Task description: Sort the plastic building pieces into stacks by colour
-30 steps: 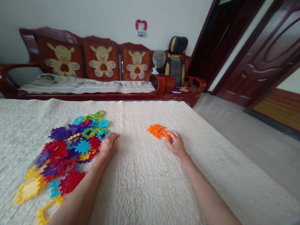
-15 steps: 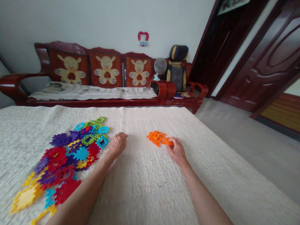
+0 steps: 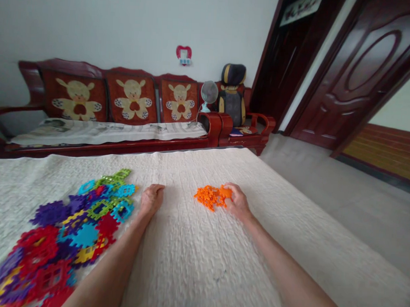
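My right hand [image 3: 237, 201] pinches an orange plastic interlocking piece [image 3: 225, 192] between thumb and fingers. It is at the right edge of a small heap of orange pieces [image 3: 208, 197] on the cloth. My left hand [image 3: 152, 199] rests curled in a loose fist on the cloth, with nothing seen in it. To its left spreads a large mixed pile of toothed plastic pieces [image 3: 86, 234] in red, purple, blue, green and yellow. A blue square frame piece [image 3: 122, 211] lies nearest to that hand. My left forearm covers part of the pile's near side.
A cream textured cloth [image 3: 186, 261] covers the table. Beyond its far edge stand a red wooden sofa [image 3: 123, 147] with bear cushions, a small fan [image 3: 209, 92] and a chair with a massage pad [image 3: 232, 107]. Dark red doors [image 3: 344, 87] are at the right.
The view has turned slightly to the right, so things sit further left. My right hand has lifted or tilted the orange piece at the heap's edge. My left hand stays curled beside the pile.
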Demonstrator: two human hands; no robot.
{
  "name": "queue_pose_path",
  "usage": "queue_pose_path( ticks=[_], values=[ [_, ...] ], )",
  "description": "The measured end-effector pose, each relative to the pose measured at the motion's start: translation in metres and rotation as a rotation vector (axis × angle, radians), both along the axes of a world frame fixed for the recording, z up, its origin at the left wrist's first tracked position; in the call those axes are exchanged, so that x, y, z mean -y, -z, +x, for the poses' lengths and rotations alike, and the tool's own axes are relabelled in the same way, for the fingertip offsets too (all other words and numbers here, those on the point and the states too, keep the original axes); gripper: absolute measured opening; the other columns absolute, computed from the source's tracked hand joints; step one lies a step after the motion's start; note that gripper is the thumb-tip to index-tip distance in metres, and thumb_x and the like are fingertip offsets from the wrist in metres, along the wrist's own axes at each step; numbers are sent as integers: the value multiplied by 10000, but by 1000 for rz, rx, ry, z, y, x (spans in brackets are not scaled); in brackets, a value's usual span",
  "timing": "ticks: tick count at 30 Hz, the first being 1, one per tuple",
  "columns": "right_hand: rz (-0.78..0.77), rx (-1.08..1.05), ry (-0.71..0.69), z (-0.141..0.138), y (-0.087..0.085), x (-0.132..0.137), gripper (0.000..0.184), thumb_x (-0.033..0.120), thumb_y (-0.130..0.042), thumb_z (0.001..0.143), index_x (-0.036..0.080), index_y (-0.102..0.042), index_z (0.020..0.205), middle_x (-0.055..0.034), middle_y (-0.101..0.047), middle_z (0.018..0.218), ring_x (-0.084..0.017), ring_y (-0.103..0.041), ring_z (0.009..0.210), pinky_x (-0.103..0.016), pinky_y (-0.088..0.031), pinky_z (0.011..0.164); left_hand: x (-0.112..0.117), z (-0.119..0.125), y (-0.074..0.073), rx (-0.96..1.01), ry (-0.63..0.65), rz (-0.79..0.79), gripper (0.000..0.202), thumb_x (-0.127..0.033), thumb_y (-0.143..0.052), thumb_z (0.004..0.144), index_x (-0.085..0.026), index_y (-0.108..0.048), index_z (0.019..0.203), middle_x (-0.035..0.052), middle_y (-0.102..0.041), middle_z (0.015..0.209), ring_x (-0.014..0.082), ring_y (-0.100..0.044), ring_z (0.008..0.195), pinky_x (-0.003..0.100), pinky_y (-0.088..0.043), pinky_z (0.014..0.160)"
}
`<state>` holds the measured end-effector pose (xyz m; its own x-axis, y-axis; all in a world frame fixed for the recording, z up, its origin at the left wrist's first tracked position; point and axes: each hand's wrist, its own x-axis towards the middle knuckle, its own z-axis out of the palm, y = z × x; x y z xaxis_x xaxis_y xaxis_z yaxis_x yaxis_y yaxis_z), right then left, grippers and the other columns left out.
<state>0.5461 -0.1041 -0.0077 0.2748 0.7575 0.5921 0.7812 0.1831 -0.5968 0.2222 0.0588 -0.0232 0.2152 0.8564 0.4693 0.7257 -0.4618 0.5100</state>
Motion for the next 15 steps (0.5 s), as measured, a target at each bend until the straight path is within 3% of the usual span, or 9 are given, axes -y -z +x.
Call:
queue_pose_path(
  ticks=[4, 7, 11, 15],
  values=[
    [-88, -63, 29, 16, -12, -57, 404, 205, -514, 670, 212, -643, 1053, -80, -692, 1119, -239, -642, 1072, -395, -514, 967, 0, -1, 0, 49, -1, -20, 292, -167, -491, 800, -216, -768, 880, 32, -778, 967, 195, -716, 894, 298, -574, 860],
    [-158, -80, 29, 23, -10, -87, 436, 179, -508, 655, 207, -648, 1068, -66, -695, 1103, -228, -654, 1032, -381, -527, 937, 1, 0, -1, 60, -9, -39, 290, -157, -497, 803, -211, -767, 895, 33, -777, 978, 196, -718, 903, 295, -571, 866],
    [-145, 8, 96, 29, -2, -99, 479, 152, -529, 651, 199, -651, 1112, -88, -653, 1214, -240, -614, 1142, -391, -498, 993, 2, 0, -1, 60, 3, -58, 298, -159, -490, 815, -199, -767, 915, 47, -773, 999, 206, -716, 928, 307, -564, 888],
    [-271, 87, 248, 28, -1, -97, 437, 278, -616, 725, 155, -662, 1141, -144, -657, 1165, -297, -606, 1109, -436, -468, 1002, 2, -1, -1, 41, -5, -59, 302, -162, -483, 814, -197, -764, 917, 46, -771, 1002, 210, -711, 948, 309, -558, 909]
  ],
)
